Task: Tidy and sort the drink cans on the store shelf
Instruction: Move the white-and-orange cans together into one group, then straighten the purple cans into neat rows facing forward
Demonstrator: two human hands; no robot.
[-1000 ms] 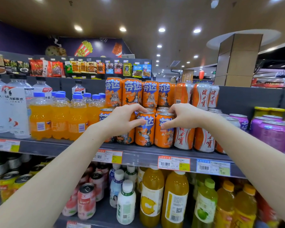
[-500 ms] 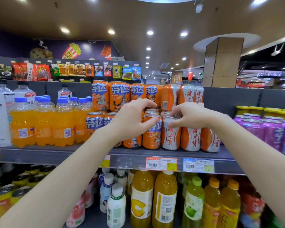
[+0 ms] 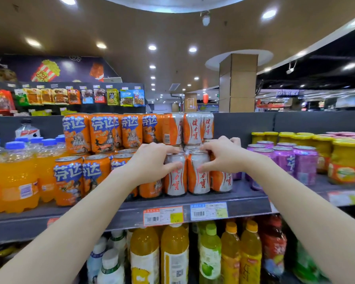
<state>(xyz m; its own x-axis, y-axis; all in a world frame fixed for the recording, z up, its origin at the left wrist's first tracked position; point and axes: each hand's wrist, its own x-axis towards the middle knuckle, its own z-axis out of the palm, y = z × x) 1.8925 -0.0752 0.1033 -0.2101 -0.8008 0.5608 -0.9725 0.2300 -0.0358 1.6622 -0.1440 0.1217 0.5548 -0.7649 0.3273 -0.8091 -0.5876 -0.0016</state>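
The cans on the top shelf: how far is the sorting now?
Done: the orange cans stand grouped at left. In hand: the left hand and right hand each grip a white can at the shelf front. Left: facing labels forward in the stacked row behind.

You reached both bare arms forward, your left hand (image 3: 152, 162) and right hand (image 3: 223, 156) side by side, fingers curled down, thumbs pointing inward
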